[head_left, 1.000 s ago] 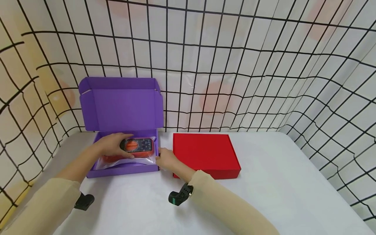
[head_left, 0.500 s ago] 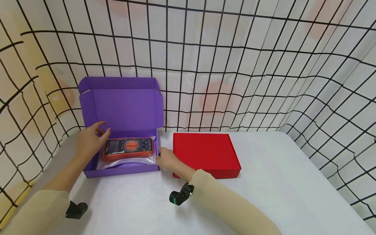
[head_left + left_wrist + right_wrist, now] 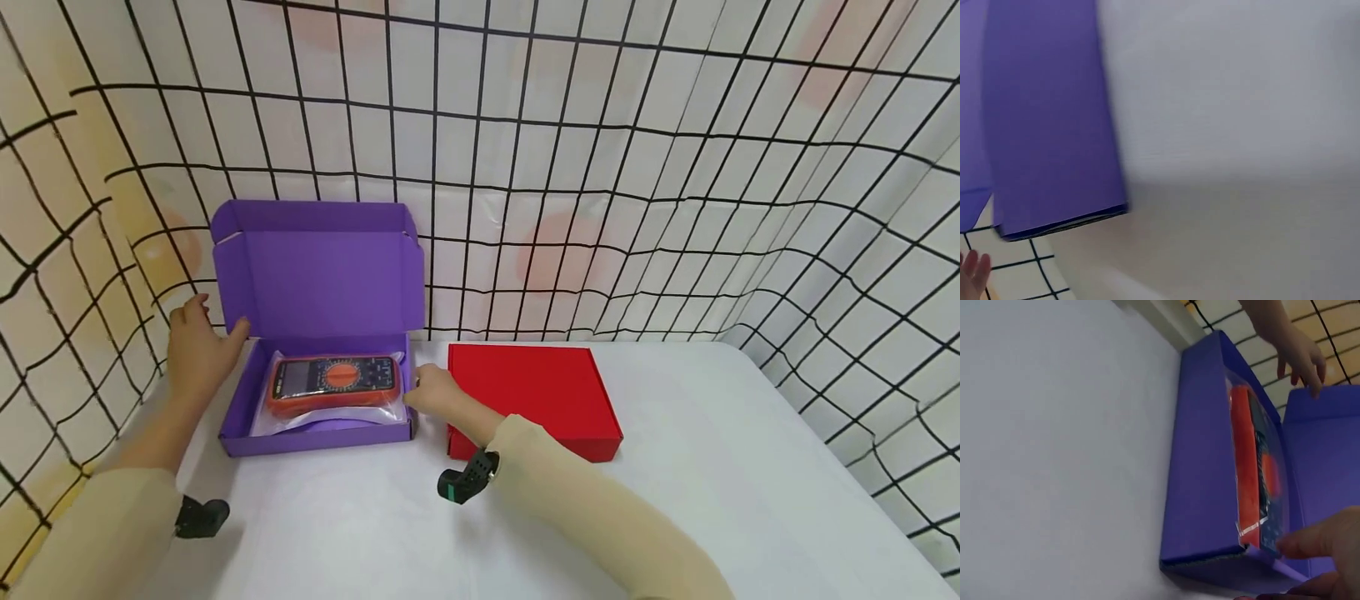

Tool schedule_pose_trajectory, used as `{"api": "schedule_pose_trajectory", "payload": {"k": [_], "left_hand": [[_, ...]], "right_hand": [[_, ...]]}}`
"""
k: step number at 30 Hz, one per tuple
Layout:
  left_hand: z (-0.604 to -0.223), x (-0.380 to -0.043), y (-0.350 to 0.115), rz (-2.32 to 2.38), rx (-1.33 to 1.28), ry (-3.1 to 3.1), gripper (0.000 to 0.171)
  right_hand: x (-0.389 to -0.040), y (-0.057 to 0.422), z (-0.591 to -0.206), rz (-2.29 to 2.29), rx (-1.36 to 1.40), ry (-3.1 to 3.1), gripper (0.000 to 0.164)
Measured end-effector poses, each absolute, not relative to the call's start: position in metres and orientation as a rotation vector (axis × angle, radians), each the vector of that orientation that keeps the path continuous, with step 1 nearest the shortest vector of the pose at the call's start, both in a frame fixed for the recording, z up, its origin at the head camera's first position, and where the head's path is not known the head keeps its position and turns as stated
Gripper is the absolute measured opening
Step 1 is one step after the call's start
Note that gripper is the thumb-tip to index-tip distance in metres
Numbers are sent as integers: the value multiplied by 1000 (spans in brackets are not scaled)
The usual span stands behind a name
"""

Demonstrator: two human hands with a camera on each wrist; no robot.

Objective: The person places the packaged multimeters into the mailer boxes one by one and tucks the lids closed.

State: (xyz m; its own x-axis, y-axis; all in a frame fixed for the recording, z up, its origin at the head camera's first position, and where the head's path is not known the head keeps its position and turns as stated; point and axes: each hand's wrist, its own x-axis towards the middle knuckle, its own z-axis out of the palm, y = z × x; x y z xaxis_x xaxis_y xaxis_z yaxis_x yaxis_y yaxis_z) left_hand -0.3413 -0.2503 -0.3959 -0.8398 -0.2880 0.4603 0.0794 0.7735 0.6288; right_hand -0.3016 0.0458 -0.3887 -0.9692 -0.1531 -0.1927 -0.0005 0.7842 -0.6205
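Left hand (image 3: 197, 354) has come off the bagged orange-and-black multimeter (image 3: 334, 385), which lies ungripped in the purple cardboard box (image 3: 315, 441).
Fingers loosely spread, it holds nothing beside the raised lid (image 3: 330, 275); right hand (image 3: 438, 393) pinches the box's right wall.

A purple box (image 3: 1054, 119) fills the left side, its broad wall ending in a dark lower edge, with a lighter purple panel beside it. White counter (image 3: 1229, 94), shaded lower down, spreads right. In the bottom left corner, fingers of the left grip (image 3: 972, 275) show near black grid lines (image 3: 1037, 259).
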Motion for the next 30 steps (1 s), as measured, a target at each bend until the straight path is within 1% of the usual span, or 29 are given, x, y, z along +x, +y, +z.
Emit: {"api": "schedule_pose_trajectory", "payload": {"k": [4,6,8,14,21,24,25,30], "left_hand": [[-386,-349,-257,-907,46,-2617,80],[-381,-353,-259,-921,-19,-2682,86],[-377,-355,-259,-952,-76,-2709,88],[-365,-356,-257,-1075,-98,-2715,89],[-361,-355,-255,-1098,-58,-2776,93],[-360,-354,-254,-1111,-65,-2795,94],[-360,-354,-254,-1117,-69,-2799,95],[-360,-351,-255,-1142,-116,-2805,95]], "right_hand": [[-316,51,-386,-1049,-99,2780,58],[-326,54,-384,-1139,-110,2808,62],[-335,57,-382,-1219,-131,2852,64],[-355,62,-374,-1331,-159,2928,63],[-363,61,-370,-1357,-240,2883,56],[-369,61,-371,-1338,-290,2879,55],[-375,63,-377,-1345,-343,2889,54],[-375,59,-380,-1344,-456,2869,48]]}}
